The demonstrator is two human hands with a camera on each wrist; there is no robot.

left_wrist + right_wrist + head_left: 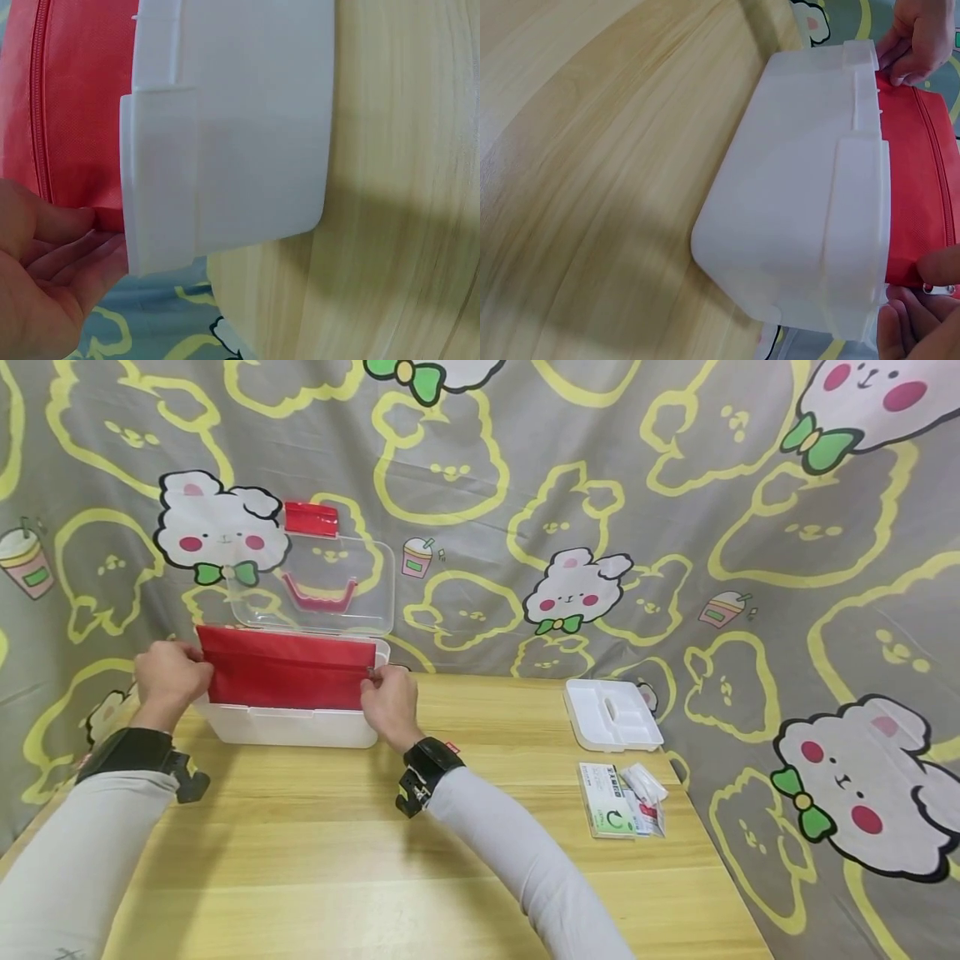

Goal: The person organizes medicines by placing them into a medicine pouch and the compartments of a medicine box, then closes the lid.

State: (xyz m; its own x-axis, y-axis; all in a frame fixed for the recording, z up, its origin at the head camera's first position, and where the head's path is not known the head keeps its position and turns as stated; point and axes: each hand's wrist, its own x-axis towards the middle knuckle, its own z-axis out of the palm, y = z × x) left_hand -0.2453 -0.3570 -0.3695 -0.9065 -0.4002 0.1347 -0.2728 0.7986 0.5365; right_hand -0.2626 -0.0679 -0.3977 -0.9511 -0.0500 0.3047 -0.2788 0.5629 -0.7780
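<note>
A red zippered pouch (292, 670) stands partly inside a white plastic box (300, 727), its upper part above the rim. My left hand (171, 677) pinches the pouch's left end between thumb and fingers. At the opposite end my right hand (392, 703) pinches it near the metal zipper pull (939, 289). In the left wrist view the zipper (39, 105) runs along the pouch above the box wall. The pouch's lower part is hidden by the box. Behind it the clear lid (360, 585), with a red handle and red latch, is raised.
A white compartment tray (615, 717) lies on the wooden table (315, 877) at the right. Nearer me are a white-and-green carton (602, 802) and small plastic packets (643, 785). A patterned curtain (480, 552) hangs close behind the box and along the right side.
</note>
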